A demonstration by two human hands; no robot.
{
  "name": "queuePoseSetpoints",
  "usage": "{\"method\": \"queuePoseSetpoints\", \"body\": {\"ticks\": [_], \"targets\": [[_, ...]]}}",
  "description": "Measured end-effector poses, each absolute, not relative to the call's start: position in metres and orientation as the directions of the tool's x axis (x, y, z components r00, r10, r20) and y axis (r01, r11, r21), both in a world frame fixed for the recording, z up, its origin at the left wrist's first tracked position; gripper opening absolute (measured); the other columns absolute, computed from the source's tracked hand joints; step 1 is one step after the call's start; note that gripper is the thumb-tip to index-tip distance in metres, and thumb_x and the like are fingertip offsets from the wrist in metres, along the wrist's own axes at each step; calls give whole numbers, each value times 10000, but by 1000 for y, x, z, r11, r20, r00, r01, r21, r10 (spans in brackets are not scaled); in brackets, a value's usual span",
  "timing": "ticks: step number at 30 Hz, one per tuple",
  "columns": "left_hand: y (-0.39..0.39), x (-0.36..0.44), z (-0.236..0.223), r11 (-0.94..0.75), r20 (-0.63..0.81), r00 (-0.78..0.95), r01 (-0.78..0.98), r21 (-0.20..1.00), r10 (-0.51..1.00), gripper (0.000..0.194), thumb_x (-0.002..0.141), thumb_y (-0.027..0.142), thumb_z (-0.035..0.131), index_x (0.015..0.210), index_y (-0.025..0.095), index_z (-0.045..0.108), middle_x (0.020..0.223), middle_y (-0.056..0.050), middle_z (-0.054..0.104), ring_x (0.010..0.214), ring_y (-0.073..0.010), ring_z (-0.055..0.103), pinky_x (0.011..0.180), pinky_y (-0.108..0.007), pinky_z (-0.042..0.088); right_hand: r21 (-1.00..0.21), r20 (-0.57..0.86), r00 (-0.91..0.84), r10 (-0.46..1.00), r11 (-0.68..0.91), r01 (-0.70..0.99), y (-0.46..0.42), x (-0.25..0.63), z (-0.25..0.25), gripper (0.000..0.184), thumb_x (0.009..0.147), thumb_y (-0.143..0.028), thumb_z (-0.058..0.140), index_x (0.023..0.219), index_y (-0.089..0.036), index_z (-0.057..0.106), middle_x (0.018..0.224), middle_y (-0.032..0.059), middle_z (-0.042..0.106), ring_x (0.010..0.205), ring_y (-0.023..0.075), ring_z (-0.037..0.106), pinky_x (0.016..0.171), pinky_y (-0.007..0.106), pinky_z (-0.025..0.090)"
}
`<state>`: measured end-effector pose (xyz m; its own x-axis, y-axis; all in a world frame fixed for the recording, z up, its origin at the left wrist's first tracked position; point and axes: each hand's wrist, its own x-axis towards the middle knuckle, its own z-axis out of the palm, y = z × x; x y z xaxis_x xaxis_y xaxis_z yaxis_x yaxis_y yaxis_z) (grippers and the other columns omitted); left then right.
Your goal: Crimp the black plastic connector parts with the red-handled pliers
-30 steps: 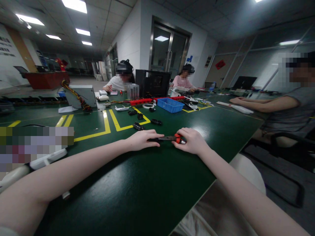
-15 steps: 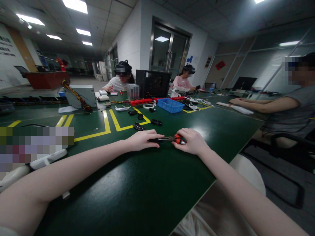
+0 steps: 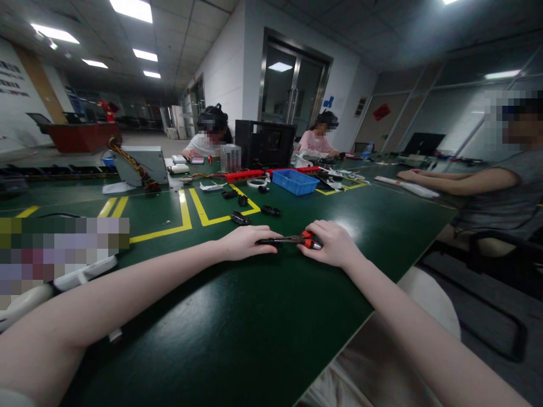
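Red-handled needle-nose pliers point(image 3: 292, 239) lie just above the green table point(image 3: 237, 328), held between both hands. My right hand point(image 3: 333, 243) is closed round the red handles. My left hand point(image 3: 246, 242) rests palm down on the table with its fingers curled over a small dark part at the pliers' tip; the part itself is mostly hidden under the fingers.
Small black parts point(image 3: 240, 217) lie on yellow floor-tape lines point(image 3: 186, 217) just beyond my hands. Farther back stand a blue bin point(image 3: 293, 181), a power supply with wires point(image 3: 139, 167) and a black PC case point(image 3: 263, 144). Other people sit at the far end and at the right.
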<state>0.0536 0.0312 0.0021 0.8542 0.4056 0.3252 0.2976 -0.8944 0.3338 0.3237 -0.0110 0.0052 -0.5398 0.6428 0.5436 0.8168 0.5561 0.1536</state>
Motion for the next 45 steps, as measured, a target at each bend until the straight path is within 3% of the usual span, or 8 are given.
{"method": "queuePoseSetpoints", "body": {"ticks": [45], "targets": [[34, 54, -1, -891, 348, 851, 258, 375, 393, 344, 940, 375, 527, 1230, 201, 590, 1042, -60, 619, 918, -183, 611, 775, -262, 445, 146, 586, -508, 631, 534, 833, -12, 323, 6, 298, 805, -491, 584, 844, -195, 565, 813, 65, 633, 740, 201, 575, 659, 322, 394]]}}
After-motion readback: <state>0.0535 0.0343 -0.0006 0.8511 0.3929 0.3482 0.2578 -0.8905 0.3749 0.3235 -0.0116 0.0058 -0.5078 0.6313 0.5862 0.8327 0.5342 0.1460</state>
